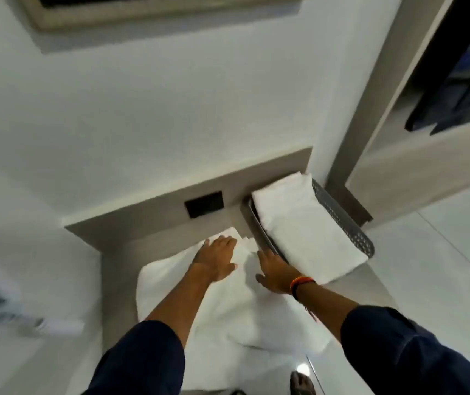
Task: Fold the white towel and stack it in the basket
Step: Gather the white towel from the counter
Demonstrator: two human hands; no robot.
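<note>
A white towel [228, 306] lies spread and rumpled on a grey-beige ledge [119, 252] in front of me. My left hand [216, 259] rests flat on its far part, fingers together and pointing away. My right hand [275, 270] lies flat on the towel's right side, fingers extended, close to the basket. The grey perforated basket [347, 223] stands at the ledge's far right. Inside it lies a folded white towel [305, 223] that sticks out over the near rim.
A white wall rises behind the ledge, with a dark socket plate [203, 204] in the upstand. A door frame [350, 155] stands right of the basket. Pale floor tiles [441, 266] lie to the right. A blurred white object [14, 315] sits at the left.
</note>
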